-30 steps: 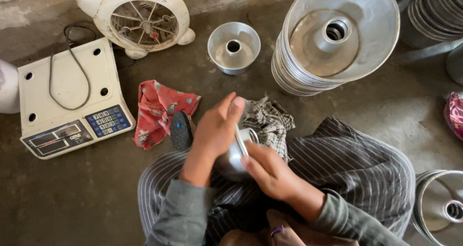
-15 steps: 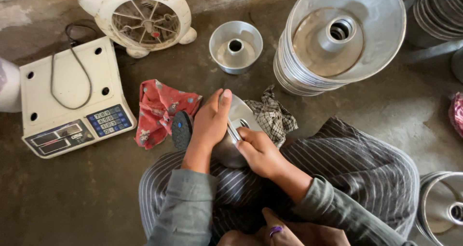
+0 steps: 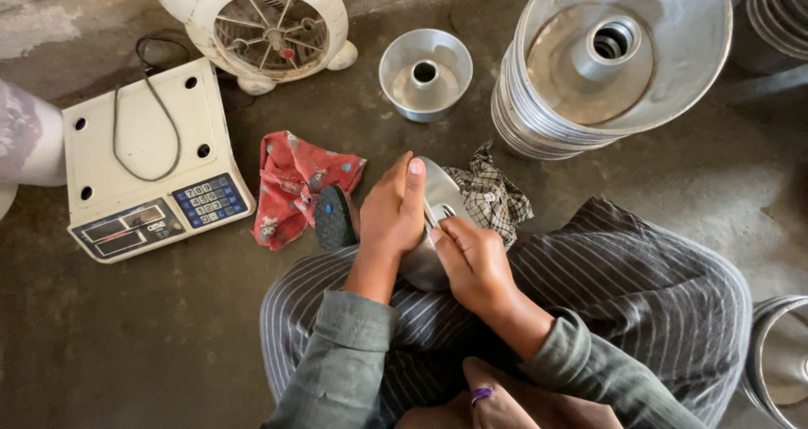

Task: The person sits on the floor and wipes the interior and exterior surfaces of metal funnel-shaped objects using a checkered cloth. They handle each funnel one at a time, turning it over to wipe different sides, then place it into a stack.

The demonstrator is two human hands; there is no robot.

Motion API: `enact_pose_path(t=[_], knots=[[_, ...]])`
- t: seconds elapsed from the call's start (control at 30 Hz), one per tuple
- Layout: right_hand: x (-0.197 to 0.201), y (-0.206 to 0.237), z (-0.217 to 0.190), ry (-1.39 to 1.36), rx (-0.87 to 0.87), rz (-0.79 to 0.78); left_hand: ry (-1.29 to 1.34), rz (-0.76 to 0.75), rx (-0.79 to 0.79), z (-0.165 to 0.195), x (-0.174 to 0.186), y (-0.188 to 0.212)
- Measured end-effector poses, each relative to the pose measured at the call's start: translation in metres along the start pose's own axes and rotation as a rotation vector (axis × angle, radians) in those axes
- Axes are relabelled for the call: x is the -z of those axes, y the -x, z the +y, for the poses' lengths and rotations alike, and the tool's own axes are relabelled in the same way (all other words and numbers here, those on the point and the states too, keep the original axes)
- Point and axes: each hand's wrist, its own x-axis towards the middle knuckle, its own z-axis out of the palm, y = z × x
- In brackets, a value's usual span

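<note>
Taking the small metal mould on the person's striped lap as the landmark: far to its left on the concrete floor sits a white weighing scale with a dark cord lying across its platform. Nearer on the left lies a crumpled red cloth, with a dark sandal sole just beside the mould. Up and to the left stands a white fan. The left hand is laid flat over the mould's left side, fingers nearly straight and pressed to the metal. The right hand is curled against its right side, fingertips pinched at the rim; what they pinch I cannot tell. Behind the mould lies a checked rag, above it a single ring mould, and up to the right a tall stack of ring moulds.
</note>
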Motion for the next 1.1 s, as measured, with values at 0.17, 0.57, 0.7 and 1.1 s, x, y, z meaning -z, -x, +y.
enact_pose_path(t=[0.17,0.57,0.7,1.1], knots=[[0.023,-0.012,-0.045,0.052,0.058,0.04,-0.013,0.019,0.013,-0.008,0.002,0.009],[0.063,-0.045,-0.003,0.255,0.248,-0.201,0.482,0.189,-0.034,0.008,-0.03,-0.004],[0.035,-0.046,0.01,0.103,0.208,-0.214,0.265,0.509,-0.192,-0.021,-0.025,0.001],[0.066,-0.103,-0.006,-0.241,0.258,-0.276,1.504,-0.287,0.126,-0.041,0.004,-0.024]])
